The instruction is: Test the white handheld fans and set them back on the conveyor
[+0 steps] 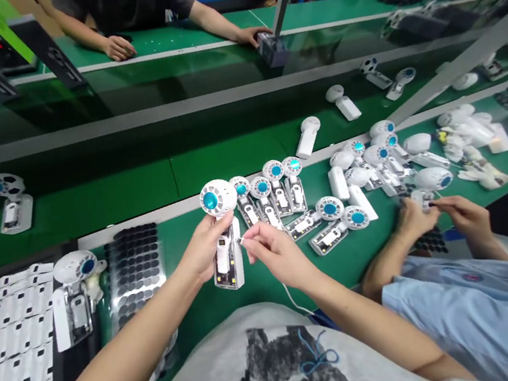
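A: Where is the held fan?

B: The held fan (235, 258) is in front of the wearer, over the green tabletop (173, 234). Its long axis points away from the body, round head at the far end, circuit board showing.

A: And the hands?

B: The left hand (201, 248) grasps it near the neck, from its left side. The right hand (273, 250) is just to its right, pinching a small plug (241, 241) in its fingertips.

A: Does the plug touch it?

B: I can't tell; it is right at the long right edge, pointing across the axis. The right hand is the nearer one to that edge, and I see nothing standing between. A white cable (295, 302) trails toward the wearer.

A: What else is around?

B: Just beyond the held fan, to its right, a row of four fans (280, 196); nearer on that side, two more fans (329, 238) lying slantwise. Left of it, a sheet of black discs (134, 262), then another fan (73, 268). Well to its right, a co-worker's hands (416, 217) hold another unit (423, 198).
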Tool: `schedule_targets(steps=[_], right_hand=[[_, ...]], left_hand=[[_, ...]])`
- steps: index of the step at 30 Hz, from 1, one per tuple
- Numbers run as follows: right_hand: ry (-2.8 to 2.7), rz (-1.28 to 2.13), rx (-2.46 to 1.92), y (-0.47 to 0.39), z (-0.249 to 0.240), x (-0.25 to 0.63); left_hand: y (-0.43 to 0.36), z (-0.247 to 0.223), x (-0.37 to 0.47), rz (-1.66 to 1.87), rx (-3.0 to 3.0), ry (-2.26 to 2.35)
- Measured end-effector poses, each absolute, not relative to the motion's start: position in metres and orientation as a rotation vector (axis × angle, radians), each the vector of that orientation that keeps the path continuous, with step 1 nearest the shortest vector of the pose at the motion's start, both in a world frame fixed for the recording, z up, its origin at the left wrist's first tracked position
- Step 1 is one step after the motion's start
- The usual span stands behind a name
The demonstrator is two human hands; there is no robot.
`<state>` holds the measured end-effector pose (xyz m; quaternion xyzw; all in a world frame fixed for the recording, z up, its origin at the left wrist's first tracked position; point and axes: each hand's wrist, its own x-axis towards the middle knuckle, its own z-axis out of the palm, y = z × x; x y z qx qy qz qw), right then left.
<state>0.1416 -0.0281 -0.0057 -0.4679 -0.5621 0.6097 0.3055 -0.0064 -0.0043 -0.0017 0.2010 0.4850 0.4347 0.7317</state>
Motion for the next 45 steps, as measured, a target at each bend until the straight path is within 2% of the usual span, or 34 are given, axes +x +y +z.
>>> schedule_targets(steps=[8, 18, 25, 29, 34, 36, 40, 42, 45], right_hand=[[-1.776, 1.536, -1.359, -0.041, -0.002, 0.155], [-1.724, 1.621, -1.350, -0.055, -0.023, 0.146], [-1.769, 1.630, -1.318, -0.056, -0.017, 0.147], [-1.728, 1.607, -1.351, -0.059, -0.016, 0.139], [-1.622, 1.767, -1.309, -0.065, -0.016, 0.142], [-1.606, 1.710, -1.369, -0.066, -0.011, 0.165], [-1.466, 1.293, -1.688, -0.066, -0.002, 0.219], [-1.503, 1.226, -1.707, -0.065, -0.003, 0.227], [-1.583, 1.346, -1.629, -0.060, -0.010, 0.211]], left_hand=[[-0.022, 0.005, -0.001, 0.824, 0.638, 1.115], [-0.039, -0.010, -0.003, 0.774, 0.665, 1.295], [-0.041, -0.013, -0.010, 0.757, 0.657, 1.239], [-0.038, -0.015, -0.014, 0.763, 0.909, 1.271], [-0.048, -0.018, -0.022, 0.754, 1.077, 1.406], [-0.049, -0.017, -0.042, 0.821, 0.973, 1.551], [-0.025, -0.025, -0.092, 1.167, 0.660, 1.826], [-0.008, -0.042, -0.092, 1.110, 0.644, 1.722], [0.011, -0.079, -0.048, 0.994, 0.738, 1.579]])
